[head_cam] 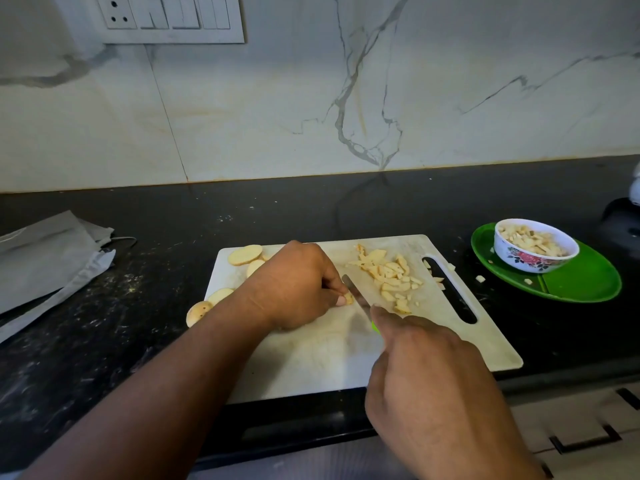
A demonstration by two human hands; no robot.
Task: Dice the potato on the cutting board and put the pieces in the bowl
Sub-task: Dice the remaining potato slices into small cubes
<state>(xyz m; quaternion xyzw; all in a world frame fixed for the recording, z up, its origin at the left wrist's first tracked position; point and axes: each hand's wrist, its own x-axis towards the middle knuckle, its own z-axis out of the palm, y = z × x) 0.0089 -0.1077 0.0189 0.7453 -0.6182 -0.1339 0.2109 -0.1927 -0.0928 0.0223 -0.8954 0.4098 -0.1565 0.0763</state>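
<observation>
Steel knife blade (pixel 356 297) points away, leftward

left hand (pixel 294 285) knuckles up, fingers curled, fingertips (pixel 341 300) pinching downward. right hand (pixel 426 372) fist-closed in grip, index finger extended forward.

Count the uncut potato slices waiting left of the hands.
4 visible: one at the board's far-left corner, one just below it, one at the left edge, one off-board. The left hand may hide more.

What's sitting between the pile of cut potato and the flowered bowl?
In the head view, the board's handle slot, a few stray pieces on the dark counter, then the green plate under the bowl.
</observation>
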